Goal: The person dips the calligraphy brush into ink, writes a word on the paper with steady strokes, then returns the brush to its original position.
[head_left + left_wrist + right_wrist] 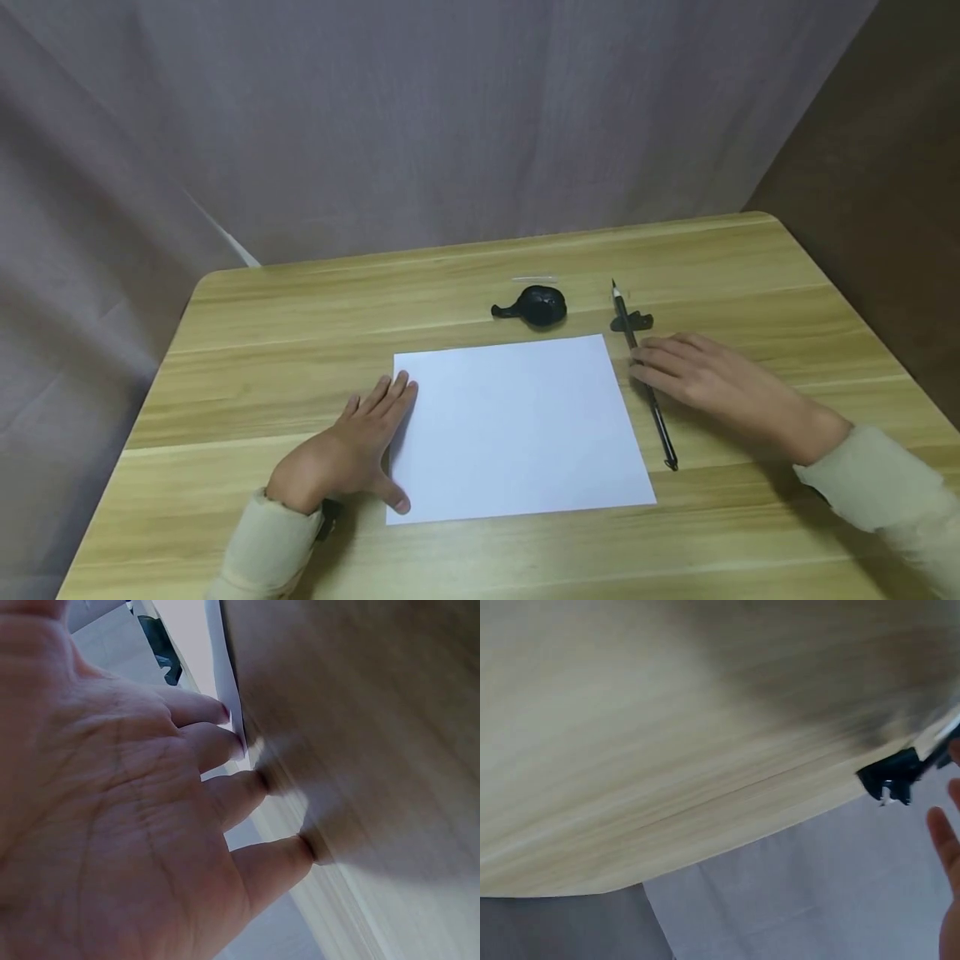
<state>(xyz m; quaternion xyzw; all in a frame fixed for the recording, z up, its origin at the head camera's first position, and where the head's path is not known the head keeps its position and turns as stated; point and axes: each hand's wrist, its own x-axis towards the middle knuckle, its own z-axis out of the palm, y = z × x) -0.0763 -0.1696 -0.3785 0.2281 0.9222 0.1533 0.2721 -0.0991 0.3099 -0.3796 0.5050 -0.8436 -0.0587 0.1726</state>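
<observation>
A white sheet of paper (pixel 517 425) lies on the wooden table. My left hand (pixel 352 454) rests at its left edge, fingers spread, with the thumb and fingertips on the sheet. In the left wrist view the palm of that hand (pixel 142 802) shows, holding nothing. Right of the paper, a dark calligraphy brush (pixel 657 417) lies with its pale-and-dark tip (pixel 615 287) pointing away, propped on a small black brush rest (pixel 641 321). My right hand (pixel 693 371) is over the middle of the brush handle, its fingers fairly straight; whether they touch it is unclear.
Behind the paper sits a black gourd-shaped object (pixel 542 306) with a curved stem pointing left. A thin clear strip (pixel 534 278) lies just beyond it. Grey curtain (pixel 450 125) hangs behind the table's far edge.
</observation>
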